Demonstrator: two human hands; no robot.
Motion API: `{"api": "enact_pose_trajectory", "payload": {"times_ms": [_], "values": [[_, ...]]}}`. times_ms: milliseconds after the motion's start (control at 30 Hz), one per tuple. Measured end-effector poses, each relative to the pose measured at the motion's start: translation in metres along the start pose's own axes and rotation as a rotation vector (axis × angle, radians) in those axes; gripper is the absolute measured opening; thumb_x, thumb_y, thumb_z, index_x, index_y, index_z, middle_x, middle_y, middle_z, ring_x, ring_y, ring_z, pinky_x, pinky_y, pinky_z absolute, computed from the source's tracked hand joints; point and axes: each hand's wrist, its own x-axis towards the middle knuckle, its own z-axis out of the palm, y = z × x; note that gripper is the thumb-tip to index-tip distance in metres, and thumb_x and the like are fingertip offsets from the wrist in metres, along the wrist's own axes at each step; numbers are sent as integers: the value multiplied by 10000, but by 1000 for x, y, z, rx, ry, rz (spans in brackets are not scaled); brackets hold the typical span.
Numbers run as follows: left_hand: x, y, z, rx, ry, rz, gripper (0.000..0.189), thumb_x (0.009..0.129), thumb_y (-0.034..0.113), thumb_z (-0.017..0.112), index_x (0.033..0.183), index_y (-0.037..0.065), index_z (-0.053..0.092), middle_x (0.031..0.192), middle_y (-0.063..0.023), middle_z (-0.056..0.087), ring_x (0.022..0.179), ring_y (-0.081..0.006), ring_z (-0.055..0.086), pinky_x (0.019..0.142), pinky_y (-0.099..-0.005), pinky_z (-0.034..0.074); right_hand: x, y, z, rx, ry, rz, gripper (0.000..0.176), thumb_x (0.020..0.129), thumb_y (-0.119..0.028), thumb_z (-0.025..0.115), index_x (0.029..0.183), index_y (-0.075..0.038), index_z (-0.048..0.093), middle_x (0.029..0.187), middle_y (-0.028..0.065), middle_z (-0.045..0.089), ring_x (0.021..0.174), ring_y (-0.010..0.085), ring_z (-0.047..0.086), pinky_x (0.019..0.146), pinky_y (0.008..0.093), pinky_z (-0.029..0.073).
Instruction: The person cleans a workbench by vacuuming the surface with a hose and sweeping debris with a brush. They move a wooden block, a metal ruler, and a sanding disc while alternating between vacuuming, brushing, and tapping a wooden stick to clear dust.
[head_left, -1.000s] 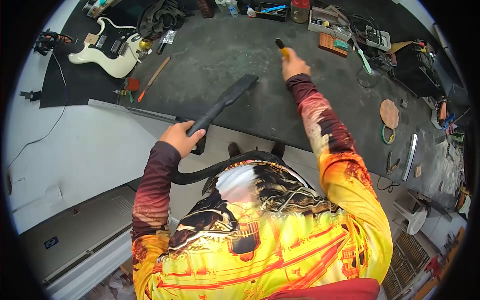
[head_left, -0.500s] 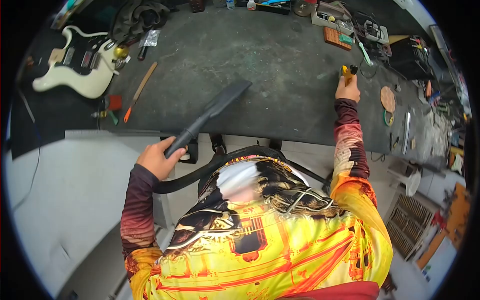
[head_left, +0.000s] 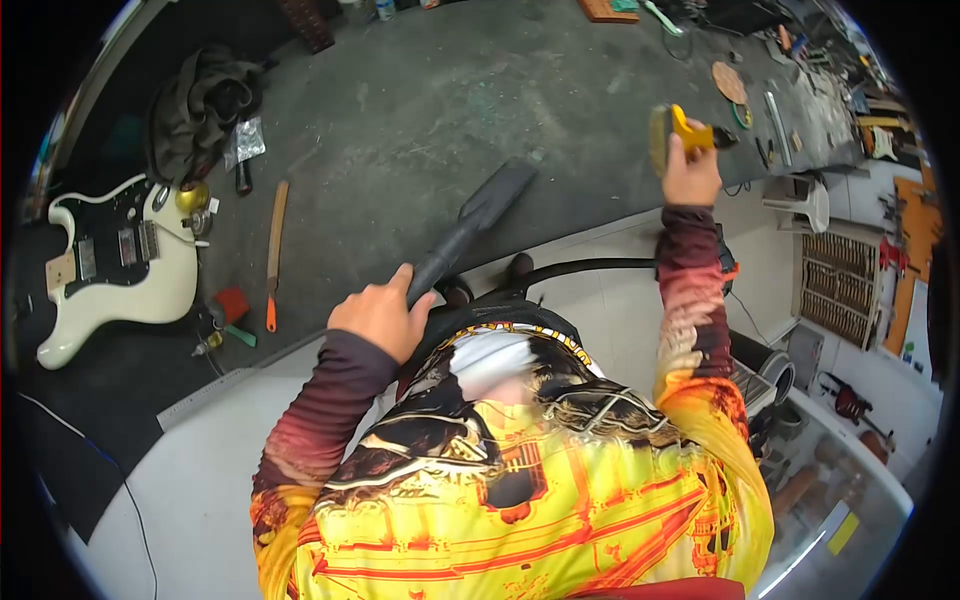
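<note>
My left hand (head_left: 380, 315) grips the black vacuum nozzle (head_left: 480, 215), whose flat mouth rests over the near edge of the dark workbench (head_left: 420, 110). A black hose (head_left: 590, 268) runs from it across my front. My right hand (head_left: 692, 170) is raised at the bench's right edge and is closed on a brush with a yellow handle (head_left: 683, 132), bristles pointing left.
A white electric guitar body (head_left: 120, 265) lies at the left on a black mat. Beside it are a file with an orange handle (head_left: 274, 250), a dark cloth heap (head_left: 205, 105) and small parts. Tools clutter the far right end (head_left: 790, 90). White floor lies below.
The view has swung right and tilted. My right hand drew the brush back from the middle of the bench to its right edge and lifted it. The nozzle stayed in my left hand.
</note>
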Motion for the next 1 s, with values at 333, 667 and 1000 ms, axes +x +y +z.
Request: {"api": "enact_pose_trajectory", "payload": {"times_ms": [333,667,1000], "values": [[75,64,-2,-92,227,15,440,857,465,591,1098,104,663,840,-179,682,774,-336,679,726,-439,523,-72,33,-103,38,47,224,301,902,-156,615,1188,-69,575,984,84,663,834,148,637,757,288,497],[8,117,28,-361,90,-238,472,864,439,607,1058,13,666,607,-138,628,468,-223,622,526,-354,508,-44,72,-143,135,-247,163,294,938,-170,585,1218,-87,548,836,25,604,669,67,551,555,213,437],[54,114,3,-683,54,-392,515,909,446,571,994,-60,614,593,-85,524,436,-193,551,375,-335,456,-38,96,-160,178,-262,89,291,924,-163,603,1205,-93,572,837,33,625,664,61,553,585,217,441]]}}
